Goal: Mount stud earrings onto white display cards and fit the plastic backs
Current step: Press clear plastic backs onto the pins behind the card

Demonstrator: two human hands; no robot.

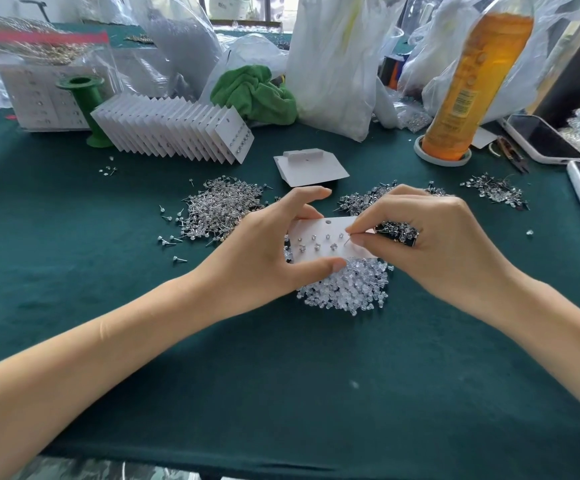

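Observation:
My left hand point(264, 251) pinches a white display card point(319, 239) by its left edge, thumb underneath and forefinger over the top. Several stud earrings sit in two rows on the card. My right hand point(427, 237) pinches one stud earring point(348, 241) between thumb and forefinger, its pin touching the card's right part. A heap of clear plastic backs point(347, 289) lies just below the card. Piles of loose studs point(219, 209) lie to the left, and more studs point(361, 199) lie behind my hands.
A fanned row of filled cards point(177, 133) stands at back left beside a green spool point(84, 95). Blank cards point(311, 169) lie behind my hands. An orange bottle point(468, 91), two phones point(541, 138), a green cloth point(253, 93) and plastic bags point(333, 64) crowd the back.

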